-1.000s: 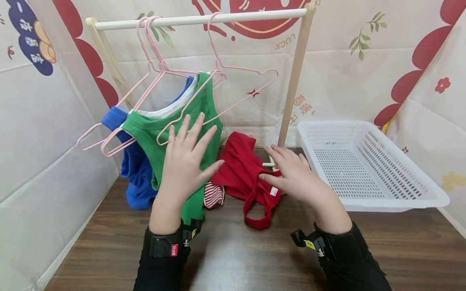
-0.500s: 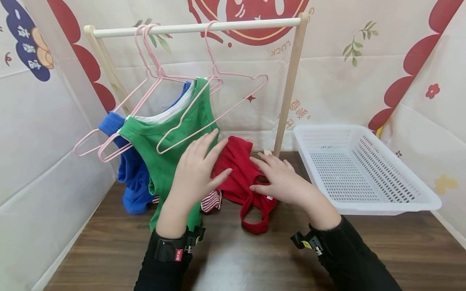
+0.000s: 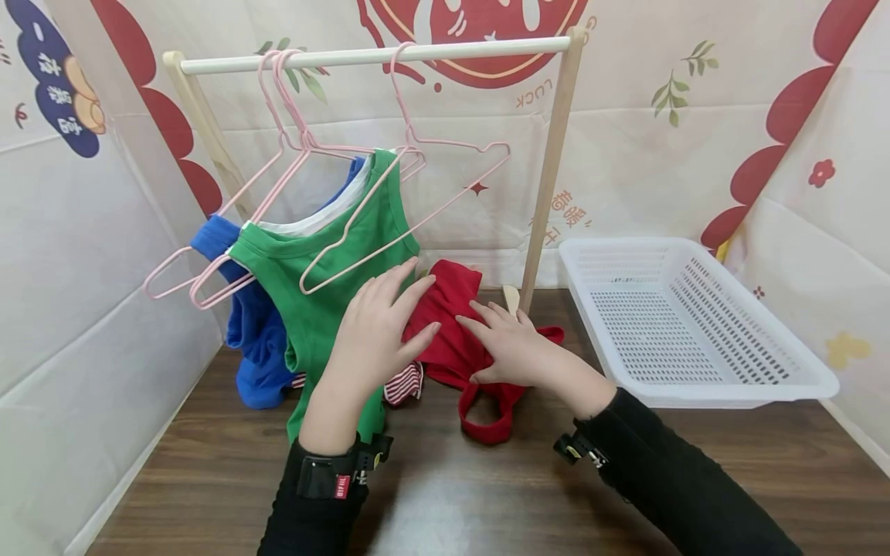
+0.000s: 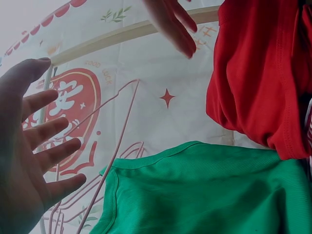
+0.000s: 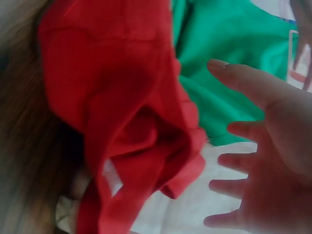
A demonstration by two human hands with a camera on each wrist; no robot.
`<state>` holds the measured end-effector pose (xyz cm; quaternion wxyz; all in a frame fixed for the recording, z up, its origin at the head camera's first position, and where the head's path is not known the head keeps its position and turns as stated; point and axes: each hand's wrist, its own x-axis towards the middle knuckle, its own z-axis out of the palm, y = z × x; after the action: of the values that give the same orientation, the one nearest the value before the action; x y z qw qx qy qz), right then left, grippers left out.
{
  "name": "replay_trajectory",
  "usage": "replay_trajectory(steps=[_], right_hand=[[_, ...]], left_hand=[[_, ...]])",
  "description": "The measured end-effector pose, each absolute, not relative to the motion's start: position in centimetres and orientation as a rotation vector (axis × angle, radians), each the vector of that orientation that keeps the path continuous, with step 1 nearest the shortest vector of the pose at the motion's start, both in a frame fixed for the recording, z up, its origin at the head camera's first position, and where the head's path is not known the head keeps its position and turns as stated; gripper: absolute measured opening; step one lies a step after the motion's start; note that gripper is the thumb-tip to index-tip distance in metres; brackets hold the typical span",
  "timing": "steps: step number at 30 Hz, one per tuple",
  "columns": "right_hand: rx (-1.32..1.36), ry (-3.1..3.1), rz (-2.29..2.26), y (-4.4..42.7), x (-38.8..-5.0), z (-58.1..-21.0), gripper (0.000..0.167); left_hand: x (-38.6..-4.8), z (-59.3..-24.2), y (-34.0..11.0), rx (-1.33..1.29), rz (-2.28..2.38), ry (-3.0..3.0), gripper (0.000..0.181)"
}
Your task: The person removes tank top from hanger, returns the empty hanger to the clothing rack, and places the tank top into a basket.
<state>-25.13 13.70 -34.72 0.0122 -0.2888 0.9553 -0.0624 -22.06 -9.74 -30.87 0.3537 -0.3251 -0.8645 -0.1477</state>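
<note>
My left hand (image 3: pixel 375 332) is spread in front of the green tank top (image 3: pixel 306 270), its fingers straight and gripping nothing. Over the red garment (image 3: pixel 452 347), which lies crumpled on the table, hovers my right hand (image 3: pixel 511 347), fingers extended. In the right wrist view the red garment (image 5: pixel 122 97) shows its strap and a white tag, apart from the palm. The green top and a blue garment (image 3: pixel 260 347) hang from pink hangers on the rack. A bare pink hanger (image 3: pixel 452 205) hangs in front of the green top.
A white rail (image 3: pixel 382 54) on wooden posts spans the back. To the right stands a white perforated basket (image 3: pixel 695 324). Striped red-and-white cloth (image 3: pixel 405 384) lies beside the red garment on the wooden table (image 3: pixel 473 494).
My right hand has moved left over the red garment. My left hand has come lower and slightly right. The head view has shifted a little.
</note>
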Motion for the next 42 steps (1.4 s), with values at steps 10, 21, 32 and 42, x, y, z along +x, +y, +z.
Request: replay_trajectory(steps=[10,21,32,42], right_hand=[[-0.947,3.005,-0.111,12.6,-26.9,-36.1,0.101],[-0.94,2.969,0.179,11.6,-28.8,-37.2,0.116],[-1.019,2.908,0.424,10.8,-29.8,-38.6,0.105],[-1.162,2.906,0.578,10.8,-29.2,-39.3,0.052]], left_hand=[[-21.8,-31.4,-9.2,-0.842,-0.38,-2.329,0.065],[-21.6,-31.3,-8.8,-0.782,-0.375,-2.364,0.065],[-21.2,-31.4,-9.0,-0.76,-0.4,-2.33,0.055],[-21.2,-31.3,-9.5,-0.772,-0.431,-2.236,0.045]])
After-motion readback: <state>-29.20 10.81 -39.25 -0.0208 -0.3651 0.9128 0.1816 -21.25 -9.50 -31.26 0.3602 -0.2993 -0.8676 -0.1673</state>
